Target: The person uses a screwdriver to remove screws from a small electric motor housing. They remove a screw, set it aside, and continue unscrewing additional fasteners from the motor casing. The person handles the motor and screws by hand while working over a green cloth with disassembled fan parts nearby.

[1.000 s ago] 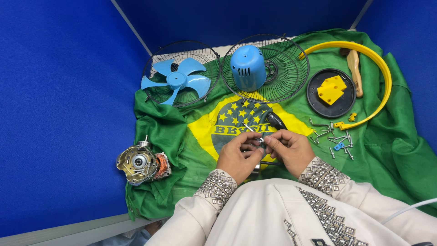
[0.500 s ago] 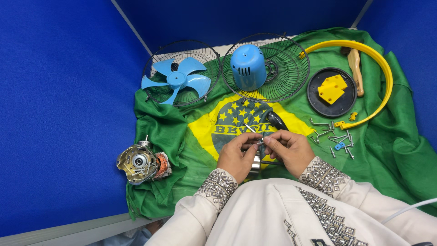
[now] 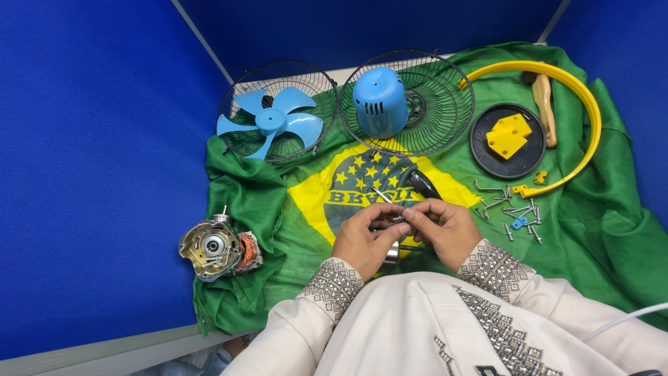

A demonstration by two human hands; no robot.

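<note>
1. Left hand (image 3: pixel 363 239) and right hand (image 3: pixel 440 226) pinch a small metal part (image 3: pixel 392 220) together over the green cloth (image 3: pixel 612 230); a screwdriver (image 3: pixel 422 184) lies just beyond.
2. Screws (image 3: pixel 511 209) scattered to the right; motor (image 3: pixel 214 247) at the left.
3. Behind: fan blade (image 3: pixel 271 122) in one grille (image 3: pixel 240 83); blue housing (image 3: pixel 379 103) on another; yellow ring (image 3: pixel 584 104) around a black disc (image 3: pixel 487 157).

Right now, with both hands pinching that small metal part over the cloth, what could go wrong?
The small metal part held between the left hand and right hand could slip and vanish in the folds of the green cloth. The loose screws lie close to the right wrist; a sweep might scatter them. The motor sits near the cloth's edge, so a tug on the cloth could shift it.
</note>
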